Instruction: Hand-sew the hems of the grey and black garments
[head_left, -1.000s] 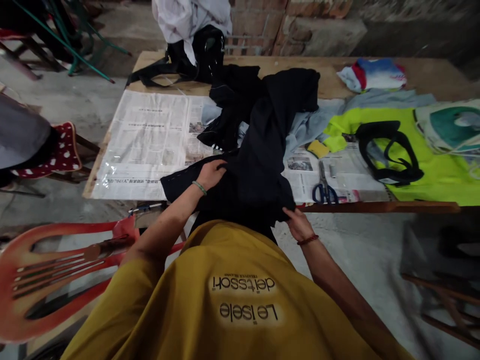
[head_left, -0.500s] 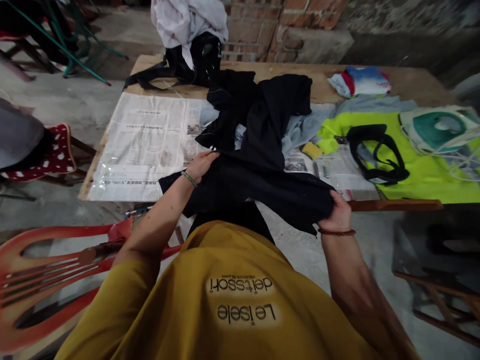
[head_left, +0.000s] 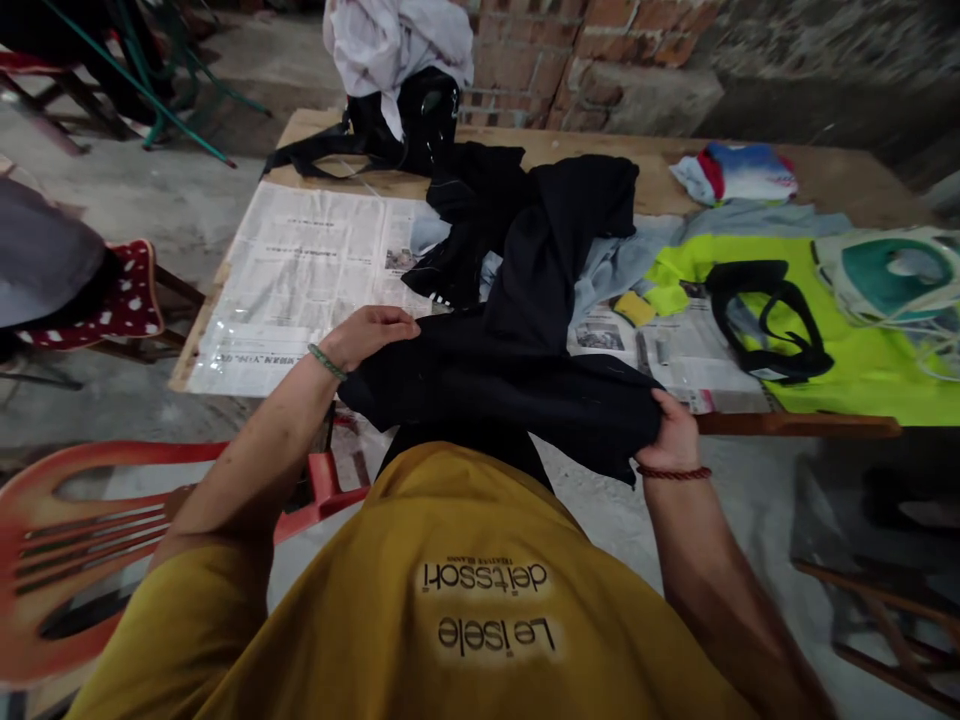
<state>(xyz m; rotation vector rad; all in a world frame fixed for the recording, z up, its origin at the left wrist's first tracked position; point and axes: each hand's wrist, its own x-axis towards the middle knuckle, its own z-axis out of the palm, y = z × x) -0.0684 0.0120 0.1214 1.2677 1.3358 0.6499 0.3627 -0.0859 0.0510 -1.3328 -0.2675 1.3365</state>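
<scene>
A dark navy garment (head_left: 480, 365) spreads across the near table edge, its front part hanging over toward my body. Its cut is too bunched for me to name it more closely. My left hand (head_left: 373, 335), a green band at the wrist, has its fingers closed on the garment's left end. At the other end, my right hand (head_left: 676, 432) pinches the cloth's right corner, and a red cord circles that wrist. Between both hands the fabric is stretched fairly flat. Black clothing with white stripes (head_left: 459, 262) lies bunched just beyond it.
Newspaper (head_left: 292, 270) covers the wooden table's left side. On the right are a neon-yellow cloth (head_left: 892, 370), a green-white iron (head_left: 877, 270), a black strap (head_left: 731, 350) and a yellow block (head_left: 634, 309). A black bag (head_left: 427, 110) stands behind. A red chair (head_left: 97, 460) is at left.
My left hand has shifted left and slightly down along the garment's edge to its left end. My right hand keeps its hold on the right corner. The view has moved slightly left.
</scene>
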